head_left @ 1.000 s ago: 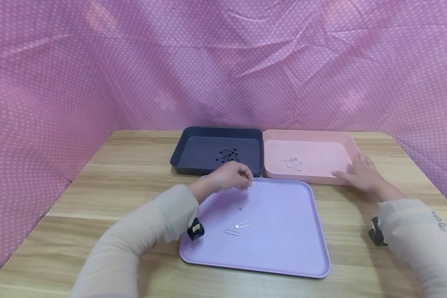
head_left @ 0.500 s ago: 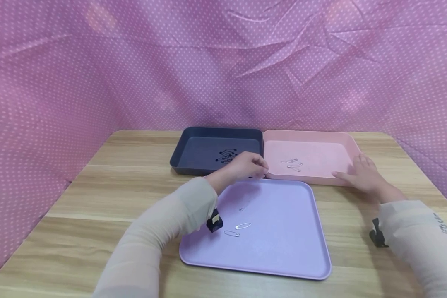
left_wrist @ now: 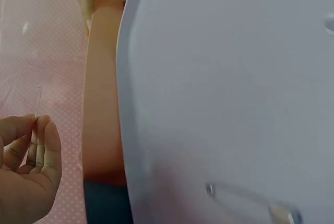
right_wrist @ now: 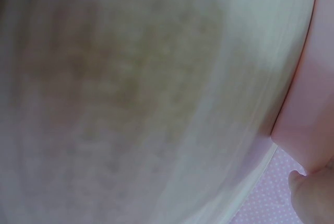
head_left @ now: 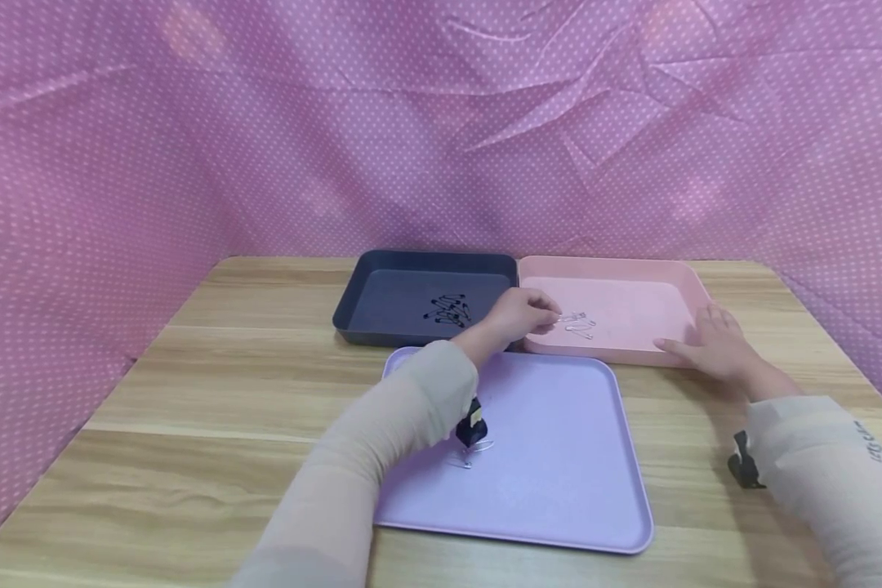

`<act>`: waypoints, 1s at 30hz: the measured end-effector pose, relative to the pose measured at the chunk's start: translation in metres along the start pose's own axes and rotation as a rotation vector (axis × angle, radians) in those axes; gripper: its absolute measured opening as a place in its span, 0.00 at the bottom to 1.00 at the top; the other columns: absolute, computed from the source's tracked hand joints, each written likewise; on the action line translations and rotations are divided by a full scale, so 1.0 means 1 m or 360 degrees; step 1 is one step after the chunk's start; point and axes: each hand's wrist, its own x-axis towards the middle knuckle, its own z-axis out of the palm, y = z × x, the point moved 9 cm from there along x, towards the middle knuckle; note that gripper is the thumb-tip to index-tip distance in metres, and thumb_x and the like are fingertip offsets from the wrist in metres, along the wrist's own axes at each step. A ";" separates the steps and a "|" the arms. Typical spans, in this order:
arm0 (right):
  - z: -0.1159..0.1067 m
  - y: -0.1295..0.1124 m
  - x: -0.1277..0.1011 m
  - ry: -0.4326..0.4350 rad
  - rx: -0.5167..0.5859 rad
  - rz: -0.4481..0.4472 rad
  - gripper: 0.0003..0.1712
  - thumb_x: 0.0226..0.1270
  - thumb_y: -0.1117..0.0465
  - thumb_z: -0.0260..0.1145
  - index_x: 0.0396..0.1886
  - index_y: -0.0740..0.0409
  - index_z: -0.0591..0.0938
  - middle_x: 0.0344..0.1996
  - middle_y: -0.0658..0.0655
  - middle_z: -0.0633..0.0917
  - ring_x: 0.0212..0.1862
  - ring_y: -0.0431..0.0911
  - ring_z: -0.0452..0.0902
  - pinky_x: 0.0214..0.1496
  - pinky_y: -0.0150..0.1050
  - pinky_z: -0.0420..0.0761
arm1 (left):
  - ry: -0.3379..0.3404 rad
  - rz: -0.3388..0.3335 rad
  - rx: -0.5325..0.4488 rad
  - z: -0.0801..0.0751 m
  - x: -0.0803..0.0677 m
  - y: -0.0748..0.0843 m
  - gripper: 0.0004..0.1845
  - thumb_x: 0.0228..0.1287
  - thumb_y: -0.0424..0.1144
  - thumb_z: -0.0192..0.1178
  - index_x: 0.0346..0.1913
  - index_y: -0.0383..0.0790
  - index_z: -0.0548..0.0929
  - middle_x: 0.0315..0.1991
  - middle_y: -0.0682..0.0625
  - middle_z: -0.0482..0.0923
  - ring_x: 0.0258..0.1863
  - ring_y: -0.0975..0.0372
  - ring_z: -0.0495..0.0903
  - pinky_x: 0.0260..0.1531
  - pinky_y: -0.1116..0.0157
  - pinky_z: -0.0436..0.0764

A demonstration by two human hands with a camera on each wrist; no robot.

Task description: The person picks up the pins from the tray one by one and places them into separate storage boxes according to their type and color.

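My left hand is over the left front part of the pink tray, pinching a silver safety pin between thumb and fingertips. In the left wrist view that pin points up from the fingertips. Several silver safety pins lie in the pink tray, right beside these fingers. My right hand rests at the same tray's right front corner, thumb at the front rim and fingers extended along the side. On the lilac tray more silver safety pins lie near the left wrist strap, partly covered by it.
A dark grey tray holds a pile of black safety pins and stands against the pink tray's left side. The lilac tray lies in front of both on a wooden table. A dotted pink cloth hangs behind.
My left hand has moved right and away from me, from the lilac tray's far edge to over the pink tray, carrying the safety pin. The right hand has stayed at the tray corner.
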 end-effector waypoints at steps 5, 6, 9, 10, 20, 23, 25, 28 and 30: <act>0.001 0.001 -0.001 -0.0005 0.0000 0.0007 0.58 0.59 0.37 0.48 0.55 0.86 0.33 0.55 0.82 0.29 0.57 0.71 0.23 0.56 0.59 0.29 | -0.0002 0.0053 -0.0087 0.017 0.012 0.001 0.04 0.52 0.28 0.59 0.32 0.32 0.80 0.28 0.50 0.77 0.27 0.63 0.78 0.26 0.75 0.76; 0.001 0.001 -0.001 -0.0006 -0.0001 0.0006 0.58 0.59 0.38 0.48 0.55 0.86 0.33 0.55 0.81 0.29 0.57 0.71 0.23 0.57 0.58 0.29 | -0.0004 0.0055 -0.0090 0.020 0.015 0.000 0.04 0.52 0.28 0.59 0.32 0.32 0.80 0.28 0.50 0.77 0.27 0.63 0.78 0.26 0.75 0.76; 0.001 0.001 -0.001 -0.0007 0.0002 0.0008 0.58 0.59 0.38 0.48 0.55 0.86 0.33 0.55 0.81 0.29 0.57 0.71 0.23 0.57 0.58 0.29 | 0.0017 0.0033 -0.0068 0.028 0.020 -0.001 0.04 0.52 0.29 0.59 0.32 0.34 0.81 0.27 0.51 0.77 0.26 0.65 0.78 0.25 0.76 0.76; 0.001 0.000 -0.001 -0.0003 0.0001 0.0008 0.58 0.59 0.38 0.48 0.55 0.86 0.33 0.55 0.81 0.29 0.57 0.71 0.23 0.57 0.59 0.29 | 0.0031 0.0022 -0.0056 0.030 0.022 -0.002 0.04 0.52 0.29 0.59 0.32 0.34 0.81 0.26 0.52 0.77 0.25 0.65 0.78 0.25 0.76 0.75; 0.001 0.001 0.000 0.0013 -0.0012 0.0003 0.57 0.59 0.38 0.47 0.55 0.86 0.33 0.55 0.82 0.30 0.57 0.71 0.23 0.57 0.59 0.29 | 0.0201 -0.0035 0.0191 0.038 0.039 -0.007 0.02 0.52 0.32 0.60 0.29 0.40 0.82 0.21 0.55 0.77 0.20 0.69 0.73 0.21 0.78 0.71; 0.001 0.001 0.001 0.0013 -0.0016 0.0001 0.57 0.59 0.38 0.47 0.55 0.86 0.33 0.55 0.82 0.30 0.57 0.71 0.24 0.57 0.59 0.29 | 0.0240 -0.0014 0.0251 0.040 0.043 -0.009 0.02 0.52 0.33 0.60 0.27 0.41 0.82 0.22 0.55 0.78 0.20 0.68 0.72 0.21 0.77 0.70; 0.002 0.001 0.001 0.0011 -0.0015 0.0001 0.57 0.59 0.38 0.47 0.55 0.86 0.33 0.55 0.82 0.30 0.58 0.71 0.23 0.57 0.59 0.29 | 0.0267 0.0009 0.0308 0.039 0.045 -0.010 0.03 0.51 0.33 0.60 0.25 0.42 0.83 0.24 0.56 0.78 0.23 0.69 0.71 0.24 0.77 0.69; 0.002 0.002 0.001 0.0010 -0.0014 0.0002 0.57 0.59 0.38 0.48 0.55 0.85 0.33 0.55 0.82 0.30 0.57 0.71 0.23 0.56 0.59 0.30 | 0.0286 0.0022 0.0396 0.039 0.046 -0.011 0.03 0.51 0.33 0.60 0.24 0.42 0.83 0.24 0.56 0.79 0.25 0.68 0.72 0.28 0.77 0.68; 0.002 0.002 0.002 0.0015 -0.0021 -0.0003 0.57 0.59 0.38 0.48 0.55 0.85 0.33 0.55 0.82 0.30 0.57 0.71 0.23 0.56 0.59 0.30 | 0.0291 0.0039 0.0464 0.039 0.047 -0.011 0.03 0.50 0.33 0.60 0.24 0.43 0.83 0.22 0.56 0.78 0.25 0.68 0.72 0.30 0.78 0.66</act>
